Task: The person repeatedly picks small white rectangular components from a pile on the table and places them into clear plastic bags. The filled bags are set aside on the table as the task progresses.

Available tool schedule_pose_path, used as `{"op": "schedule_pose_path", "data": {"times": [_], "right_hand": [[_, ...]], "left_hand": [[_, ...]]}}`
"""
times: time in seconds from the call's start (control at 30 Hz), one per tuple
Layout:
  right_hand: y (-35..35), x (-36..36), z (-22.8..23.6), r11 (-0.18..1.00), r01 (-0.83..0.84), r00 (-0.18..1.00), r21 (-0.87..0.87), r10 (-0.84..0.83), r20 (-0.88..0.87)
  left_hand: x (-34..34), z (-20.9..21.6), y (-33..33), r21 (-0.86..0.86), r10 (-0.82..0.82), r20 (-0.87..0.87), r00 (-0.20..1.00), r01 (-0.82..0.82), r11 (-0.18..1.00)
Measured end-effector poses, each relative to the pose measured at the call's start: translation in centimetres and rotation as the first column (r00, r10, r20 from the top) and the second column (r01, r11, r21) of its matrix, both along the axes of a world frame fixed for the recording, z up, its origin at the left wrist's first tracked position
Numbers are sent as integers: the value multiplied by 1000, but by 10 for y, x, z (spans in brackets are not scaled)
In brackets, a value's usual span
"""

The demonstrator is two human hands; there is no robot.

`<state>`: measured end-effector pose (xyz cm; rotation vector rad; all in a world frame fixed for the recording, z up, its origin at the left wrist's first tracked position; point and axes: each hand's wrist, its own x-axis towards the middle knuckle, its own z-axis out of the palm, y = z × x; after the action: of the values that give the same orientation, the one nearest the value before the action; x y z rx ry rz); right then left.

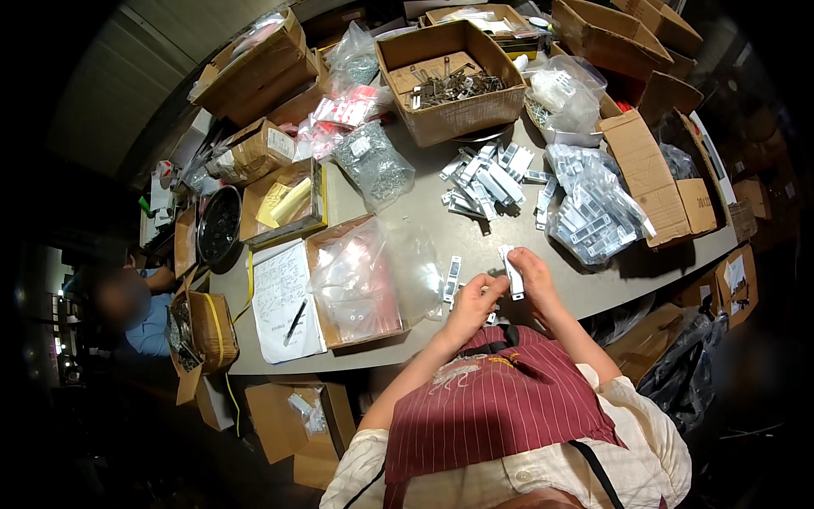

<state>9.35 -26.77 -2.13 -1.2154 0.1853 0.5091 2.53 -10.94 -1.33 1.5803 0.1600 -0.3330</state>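
Near the front edge of the table, my right hand [534, 276] grips a narrow, light grey metal piece [513, 273] between thumb and fingers, held lengthwise away from me. My left hand [476, 302] is just beside it with fingers curled together. What that hand pinches, if anything, is too small to make out. A similar grey piece [453, 273] lies on the table to the left of my hands. Beyond them is a loose pile of such pieces [485, 182], and clear plastic bags [593, 208] filled with more sit to its right.
A carton [449, 125] of metal parts stands at the back. Left of my hands are an open box with a plastic liner [356, 280], written sheets [275, 297] with a pen [295, 322], and a bag of small hardware [373, 165]. Another person [153, 305] is at far left.
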Motion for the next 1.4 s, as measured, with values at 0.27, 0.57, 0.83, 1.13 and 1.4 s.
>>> {"op": "schedule_pose_path", "data": {"times": [0.27, 0.57, 0.83, 1.13, 1.4], "right_hand": [[6, -7, -2, 990, -118, 992, 76, 120, -28], [1, -3, 4, 973, -17, 962, 229, 79, -261], [4, -4, 11, 993, -25, 985, 114, 44, -166], [2, -6, 13, 961, -88, 965, 263, 148, -217], [-1, -2, 14, 948, -127, 941, 291, 207, -266]], "left_hand": [[2, 7, -10, -15, 155, 212, 965, -156, 988], [4, 6, 8, -586, 144, -396, 907, -371, 720], [2, -15, -7, 71, 103, -23, 994, -101, 992], [-1, 3, -2, 66, -72, 30, 997, 70, 995], [-8, -3, 0, -473, -98, -182, 978, 0, 881]]}}
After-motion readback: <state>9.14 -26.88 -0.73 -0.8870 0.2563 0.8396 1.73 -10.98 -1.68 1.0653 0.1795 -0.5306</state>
